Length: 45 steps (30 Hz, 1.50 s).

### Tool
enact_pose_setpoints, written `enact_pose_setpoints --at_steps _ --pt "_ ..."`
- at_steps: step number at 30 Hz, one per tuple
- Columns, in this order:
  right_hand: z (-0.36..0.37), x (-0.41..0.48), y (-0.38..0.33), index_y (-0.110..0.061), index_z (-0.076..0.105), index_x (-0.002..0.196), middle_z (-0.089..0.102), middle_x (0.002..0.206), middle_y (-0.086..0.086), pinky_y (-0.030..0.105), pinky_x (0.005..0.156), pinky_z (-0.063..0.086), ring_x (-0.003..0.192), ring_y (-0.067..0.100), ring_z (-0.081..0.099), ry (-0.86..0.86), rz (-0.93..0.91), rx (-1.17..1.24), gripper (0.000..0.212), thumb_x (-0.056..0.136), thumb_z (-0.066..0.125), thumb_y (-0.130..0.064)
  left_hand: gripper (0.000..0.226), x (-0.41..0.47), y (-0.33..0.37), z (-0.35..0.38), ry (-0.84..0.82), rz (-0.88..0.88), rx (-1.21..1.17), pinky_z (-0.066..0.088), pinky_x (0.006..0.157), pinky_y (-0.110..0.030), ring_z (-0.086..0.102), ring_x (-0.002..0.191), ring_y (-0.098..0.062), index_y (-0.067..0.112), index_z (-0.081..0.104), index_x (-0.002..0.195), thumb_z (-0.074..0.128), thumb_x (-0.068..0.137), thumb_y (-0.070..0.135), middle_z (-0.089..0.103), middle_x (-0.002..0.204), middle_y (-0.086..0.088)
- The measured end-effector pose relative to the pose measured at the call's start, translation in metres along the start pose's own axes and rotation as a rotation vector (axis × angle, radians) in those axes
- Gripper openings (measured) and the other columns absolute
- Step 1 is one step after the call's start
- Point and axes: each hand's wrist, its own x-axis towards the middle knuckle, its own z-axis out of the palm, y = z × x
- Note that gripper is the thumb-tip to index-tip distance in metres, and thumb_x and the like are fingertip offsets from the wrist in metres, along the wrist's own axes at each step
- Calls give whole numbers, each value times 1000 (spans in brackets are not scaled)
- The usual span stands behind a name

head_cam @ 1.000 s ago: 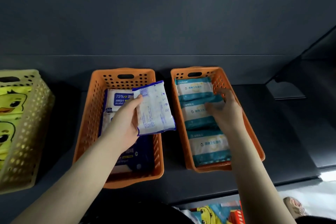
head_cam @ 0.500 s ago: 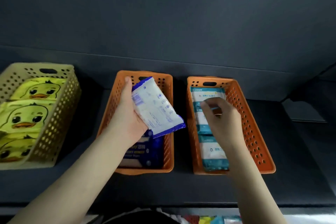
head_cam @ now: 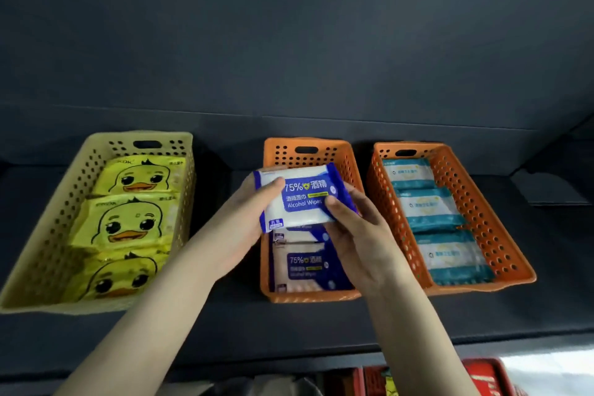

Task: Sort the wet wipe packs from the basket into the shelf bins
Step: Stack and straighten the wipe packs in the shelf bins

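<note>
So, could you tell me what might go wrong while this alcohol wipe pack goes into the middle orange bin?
1. The left hand and right hand hold the alcohol wipe pack only by its ends above the middle orange bin; it might slip and land crooked.
2. The packs already inside fill the bin's near part, so it may end up overlapping them rather than lying flat.

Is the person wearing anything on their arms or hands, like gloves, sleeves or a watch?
No. The left hand and right hand are bare, with no gloves, rings or watch showing. The forearms show no sleeves in view.
</note>
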Motion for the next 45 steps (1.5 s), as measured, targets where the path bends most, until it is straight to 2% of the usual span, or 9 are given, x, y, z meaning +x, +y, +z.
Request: enact_pose_setpoints --at_steps 5,9,14,25,28,32,37,41,45 --pt "14 -3 16 -5 63 111 73 104 16 31 74 61 92 26 72 -9 2 -100 34 79 69 -11 22 5 3 -35 -10 29 235 57 73 -27 71 94 -11 26 62 114 61 93 18 73 107 1" --pt "4 8 4 -16 67 95 75 92 7 34 68 60 85 26 73 289 -388 -527 12 85 73 -17 39 19 -1 -45 -48 153 557 50 94 -28 61 111 -3 36 50 128 62 92 30 62 124 9" --pt "-10 23 8 -31 55 116 67 108 2 53 81 57 98 24 68 479 -620 -768 41 82 73 -17 60 24 -5 -60 -66 85 773 31 97 -21 39 135 -10 32 31 147 59 95 34 36 151 7" --pt "-4 107 30 -26 35 142 59 126 1 40 92 53 111 19 60 441 -487 -1108 66 87 69 -13 67 36 -23 -65 -81 -219 370 39 110 -46 43 131 -15 41 29 148 63 93 24 38 152 9" --pt "-3 126 24 -22 30 147 55 135 7 30 87 48 117 24 58 429 -434 -1209 72 87 69 -17 65 39 -27 -66 -65 -225 332 40 108 -45 45 128 -14 41 32 147 62 93 22 40 150 10" --pt "-6 134 25 -22 26 151 43 146 11 40 103 41 129 30 45 388 -461 -1511 81 85 73 -27 65 41 -29 -65 -69 -241 273 46 98 -36 49 123 -12 38 34 146 63 92 16 43 148 9" --pt "-7 140 43 -21 59 131 45 142 6 41 106 35 130 30 40 250 -560 -1782 45 89 65 -38 65 44 -28 -67 -71 -271 217 49 93 -34 51 123 -15 39 38 144 65 90 13 45 145 9" --pt "-8 149 50 -18 59 132 48 140 3 26 103 26 129 27 42 171 -486 -1639 41 92 62 -28 65 47 -30 -69 -66 -283 174 50 97 -38 54 120 -16 37 40 142 66 89 10 48 141 9" --pt "-5 151 52 -24 56 135 45 143 0 37 108 30 131 28 38 173 -484 -1704 43 93 60 -33 65 49 -29 -68 -57 -285 204 50 97 -39 53 121 -16 37 40 143 66 89 11 47 142 8"
